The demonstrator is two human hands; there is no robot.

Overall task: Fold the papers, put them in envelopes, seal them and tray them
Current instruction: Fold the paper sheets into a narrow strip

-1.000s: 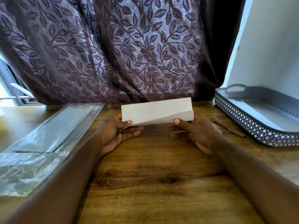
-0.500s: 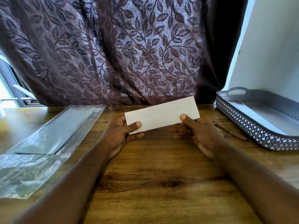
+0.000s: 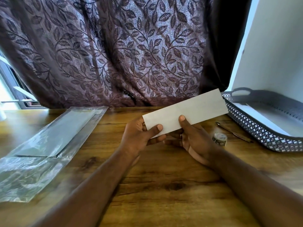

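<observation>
I hold a long white envelope (image 3: 193, 110) above the wooden table (image 3: 164, 185), tilted with its right end higher and pointing toward the tray. My left hand (image 3: 139, 138) pinches its lower left corner, thumb on top. My right hand (image 3: 191, 141) pinches its lower edge near the middle, thumb on the front face. The grey lattice tray (image 3: 255, 128) sits at the right with white envelopes (image 3: 268, 118) lying inside. A clear plastic sleeve (image 3: 54, 136) holding more white envelopes lies at the left.
A small roll of patterned tape (image 3: 219, 139) stands right of my right hand. A thin metal tool (image 3: 232, 131) lies between the tape and the tray. A leaf-patterned curtain (image 3: 123, 54) hangs behind the table; a white wall rises behind the tray.
The envelope's flap has closed flat and the envelope has tilted, its right end rising toward the tray. My right thumb has slid from the right end toward the middle, uncovering the tape roll.
</observation>
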